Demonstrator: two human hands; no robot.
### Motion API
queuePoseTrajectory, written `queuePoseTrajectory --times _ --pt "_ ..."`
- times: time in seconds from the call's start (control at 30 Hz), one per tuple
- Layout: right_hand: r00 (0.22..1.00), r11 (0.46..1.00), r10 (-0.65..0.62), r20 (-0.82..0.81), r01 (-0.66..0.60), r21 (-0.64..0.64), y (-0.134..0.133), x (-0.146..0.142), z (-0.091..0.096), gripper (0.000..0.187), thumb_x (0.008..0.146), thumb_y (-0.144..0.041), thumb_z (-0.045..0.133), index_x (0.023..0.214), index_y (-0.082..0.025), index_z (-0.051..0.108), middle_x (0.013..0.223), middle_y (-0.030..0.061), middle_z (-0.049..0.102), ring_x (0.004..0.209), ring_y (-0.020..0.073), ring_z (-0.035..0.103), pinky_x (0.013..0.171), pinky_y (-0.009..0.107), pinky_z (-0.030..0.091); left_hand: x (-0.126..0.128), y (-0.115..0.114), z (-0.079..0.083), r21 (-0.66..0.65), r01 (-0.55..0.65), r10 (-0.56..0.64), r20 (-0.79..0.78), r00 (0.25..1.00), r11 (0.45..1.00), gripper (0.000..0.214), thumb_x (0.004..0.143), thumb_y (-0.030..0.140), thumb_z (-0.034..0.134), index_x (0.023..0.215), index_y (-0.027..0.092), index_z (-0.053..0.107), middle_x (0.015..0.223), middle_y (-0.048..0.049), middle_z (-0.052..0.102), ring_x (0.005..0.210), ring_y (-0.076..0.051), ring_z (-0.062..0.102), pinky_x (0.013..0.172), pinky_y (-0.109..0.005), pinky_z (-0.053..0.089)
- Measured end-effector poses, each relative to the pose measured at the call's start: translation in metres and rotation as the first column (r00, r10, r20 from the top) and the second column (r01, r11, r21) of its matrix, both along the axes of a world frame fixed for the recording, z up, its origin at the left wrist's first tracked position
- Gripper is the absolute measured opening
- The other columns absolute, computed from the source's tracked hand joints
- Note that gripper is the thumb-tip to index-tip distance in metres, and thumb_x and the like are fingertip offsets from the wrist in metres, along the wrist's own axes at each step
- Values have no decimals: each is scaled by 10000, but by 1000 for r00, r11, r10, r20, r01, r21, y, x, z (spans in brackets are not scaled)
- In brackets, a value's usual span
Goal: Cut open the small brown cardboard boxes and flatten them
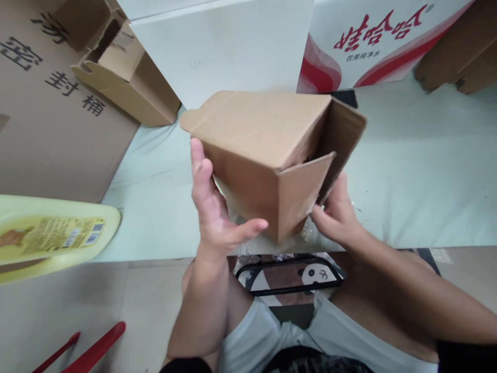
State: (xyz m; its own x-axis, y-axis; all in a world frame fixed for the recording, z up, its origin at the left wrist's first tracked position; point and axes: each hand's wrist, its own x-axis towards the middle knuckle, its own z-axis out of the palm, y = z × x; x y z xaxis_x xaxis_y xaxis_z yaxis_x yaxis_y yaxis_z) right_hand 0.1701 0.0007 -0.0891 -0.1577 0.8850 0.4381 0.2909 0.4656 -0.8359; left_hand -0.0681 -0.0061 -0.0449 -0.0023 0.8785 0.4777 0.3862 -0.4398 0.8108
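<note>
A brown cardboard box (240, 124) is lifted and tilted above the pale green surface, its flaps at the right end partly unfolded. My left hand (213, 207) supports its left side, with the fingers along the edge and the thumb near the front corner. At the lower right, my right hand (337, 215) grips the box by its end flap (344, 140), fingertips partly hidden behind the cardboard. Some clear plastic (308, 230) shows beneath the box, close to my right fingers; what it belongs to is not clear.
Behind stand a white carton (225, 52) and a red-and-white printed carton (373, 46). Another open cardboard box (143, 88) sits at the back left beside a large printed carton (58, 129). A yellow bottle (58, 233) lies at the left, and red handles (97, 347) show lower down.
</note>
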Motion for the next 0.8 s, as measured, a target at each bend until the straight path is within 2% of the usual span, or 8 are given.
queuePoseTrajectory --times 0.1,0.2,0.3,0.4,0.53,0.63,0.73,0.8 --pt "978 962 -188 -87 166 -219 14 7 -5 282 889 -327 623 1156 -243 591 1138 74 681 1072 237 658 925 422 585 -6 6 -8 63 -220 206 182 961 973 797 748 677 803 1427 454 451 1712 18 266 1631 -311 145 1289 -545 260" --pt "938 886 -264 -226 144 -441 28 13 -10 256 854 -408 652 1041 -242 599 1014 46 701 894 220 679 754 405 609 -15 18 -18 -133 -310 336 264 904 941 682 741 627 829 1302 316 598 1537 -65 533 1531 -314 389 1275 -514 304" --pt "889 861 -301 -344 98 -499 38 18 -16 345 778 -417 689 1062 -252 582 963 20 703 818 203 677 693 379 604 -20 25 -21 -345 -39 157 322 934 938 692 729 726 781 1182 212 681 1289 -130 705 1304 -332 623 1164 -494 467" --pt "887 879 -282 -365 87 -468 47 25 -21 338 741 -431 687 1004 -244 585 976 26 700 869 214 685 729 385 607 -21 23 -13 -480 277 -92 373 923 833 732 709 727 802 1196 191 691 1199 -162 740 1193 -351 689 1011 -466 584" --pt "905 885 -235 -354 49 -462 52 32 -21 352 706 -494 718 917 -248 580 927 28 685 851 220 682 683 376 606 -24 16 -4 -522 487 -301 403 864 700 811 645 744 839 1225 197 689 1166 -176 743 1270 -388 645 1035 -484 572" --pt "924 884 -186 -333 10 -467 52 31 -22 385 721 -538 724 953 -255 605 912 26 686 836 219 681 676 383 613 -25 16 -9 -506 536 -314 460 831 676 896 582 752 870 1259 200 671 1162 -172 736 1263 -394 645 1017 -487 579" --pt "935 879 -210 -285 53 -474 51 28 -25 403 799 -614 654 976 -254 618 914 35 699 837 223 687 659 381 610 -24 18 -17 -512 442 -150 513 845 736 874 535 665 938 1235 217 666 1122 -130 739 1130 -340 707 907 -418 619" --pt "931 871 -238 -278 78 -485 50 26 -25 408 799 -607 666 993 -251 620 938 42 713 856 227 693 658 375 607 -23 20 -20 -544 324 -9 502 865 774 769 584 549 959 1221 233 665 1130 -94 733 1041 -275 729 858 -361 624"
